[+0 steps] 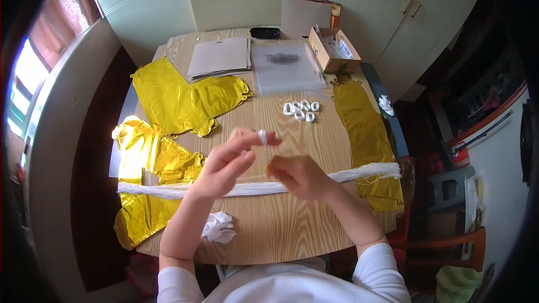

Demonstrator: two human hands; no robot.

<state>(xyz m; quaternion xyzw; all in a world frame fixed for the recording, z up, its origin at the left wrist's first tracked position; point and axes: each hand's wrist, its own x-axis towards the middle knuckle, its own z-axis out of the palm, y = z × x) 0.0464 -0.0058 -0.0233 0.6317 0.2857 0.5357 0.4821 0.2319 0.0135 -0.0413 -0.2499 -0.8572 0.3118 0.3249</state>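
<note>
My left hand [227, 163] is raised over the wooden table [281, 230], with white string [262, 136] wound around its fingertips. My right hand [297, 177] sits close beside it, fingers pinched as if on a thin strand, too fine to see clearly. Under both hands a long bundle of white strings [365, 173] lies across the table from left to right. Several small white string loops [301, 110] lie farther back in the middle.
Flat gold foil balloons lie at the left [185, 101], front left [149, 157] and right [365, 129]. A crumpled white wad [219, 227] sits near the front edge. Papers [220, 56], a clear plastic sleeve [286, 67], an open cardboard box [334, 50] and a black case [265, 32] are at the back.
</note>
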